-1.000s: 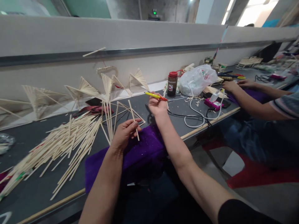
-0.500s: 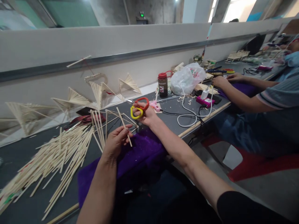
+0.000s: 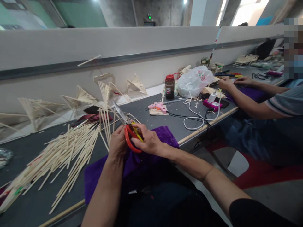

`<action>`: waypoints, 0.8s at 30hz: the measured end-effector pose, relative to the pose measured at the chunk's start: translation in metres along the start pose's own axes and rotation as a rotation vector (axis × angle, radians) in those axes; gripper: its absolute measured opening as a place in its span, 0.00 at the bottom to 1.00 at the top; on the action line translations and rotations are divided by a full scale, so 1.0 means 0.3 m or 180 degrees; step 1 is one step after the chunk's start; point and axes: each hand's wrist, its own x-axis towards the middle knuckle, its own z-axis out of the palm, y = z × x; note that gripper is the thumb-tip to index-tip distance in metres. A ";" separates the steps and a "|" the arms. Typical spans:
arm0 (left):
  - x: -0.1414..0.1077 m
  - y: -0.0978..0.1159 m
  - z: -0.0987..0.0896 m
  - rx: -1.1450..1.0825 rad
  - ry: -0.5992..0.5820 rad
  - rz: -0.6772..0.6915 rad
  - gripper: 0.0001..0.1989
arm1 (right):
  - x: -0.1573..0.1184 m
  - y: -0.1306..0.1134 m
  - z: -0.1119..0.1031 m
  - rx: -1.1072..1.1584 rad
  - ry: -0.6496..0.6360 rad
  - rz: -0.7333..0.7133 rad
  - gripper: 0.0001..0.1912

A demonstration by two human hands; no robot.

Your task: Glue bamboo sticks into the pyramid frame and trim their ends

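Scissors now at the left hand, handles in the right hand, left grip unclear, bottle lettering illegible.

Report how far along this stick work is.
Looks done: several fanned stick pieces along the wall. In hand: the right hand holds scissors at the left hand; anything between the blades is unclear. Apparently left: the big pile of loose sticks, not yet joined.

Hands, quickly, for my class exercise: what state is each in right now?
Left hand: fingers bent, beside the scissors; whether it grips anything can't be told.
Right hand: closed, holding the scissors.
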 end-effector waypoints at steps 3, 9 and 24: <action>-0.010 -0.002 -0.015 0.0090 -0.0235 -0.0032 0.16 | -0.004 0.008 -0.025 0.0204 0.0332 0.0098 0.31; -0.044 0.008 -0.021 0.0529 -0.1106 -0.0326 0.20 | -0.047 0.019 -0.176 0.1129 0.0416 0.0438 0.36; -0.073 -0.011 0.003 0.0795 -0.1706 -0.0429 0.09 | -0.043 0.046 -0.273 0.0102 -0.0385 0.0773 0.33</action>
